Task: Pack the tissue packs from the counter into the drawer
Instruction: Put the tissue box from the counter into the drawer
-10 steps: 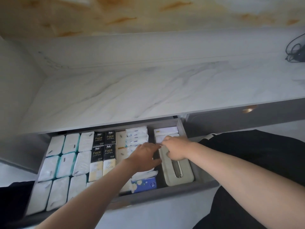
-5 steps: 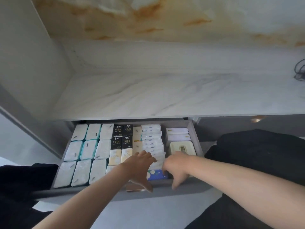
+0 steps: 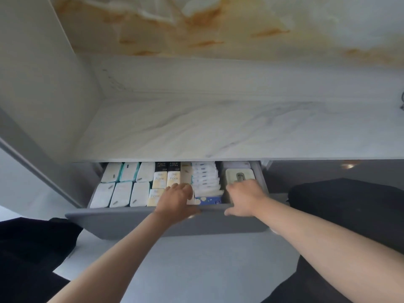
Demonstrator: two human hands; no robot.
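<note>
The white marble counter with grey veins (image 3: pixel 218 127) fills the middle of the view, running back to a wall of white stone with orange veining (image 3: pixel 218 25). Under the counter's front edge, towards its left end, a grey flat-fronted drawer (image 3: pixel 131 224) stands partly open, its rear part hidden beneath the counter.

The tissue packs lie inside the drawer in tight rows. Along the drawer's left side are white soft packs with teal edges (image 3: pixel 122 184), packed side by side. Next to them, towards the middle, sit black and cream packs printed "Face" (image 3: pixel 167 176). Right of these is a row of thin white packs standing on edge (image 3: pixel 205 178), with a blue patterned pack (image 3: pixel 209 200) against the drawer's front wall. At the drawer's right side is a cream plastic tissue box with a slot in its lid (image 3: pixel 239 173).

The left hand (image 3: pixel 175 202) grips the top edge of the drawer front near its middle, fingers (image 3: pixel 181 189) curled over onto the packs and thumb outside on the panel. The right hand (image 3: pixel 246 199) grips the same edge near the right end, fingers curled inside beside the cream box, thumb on the front.
</note>
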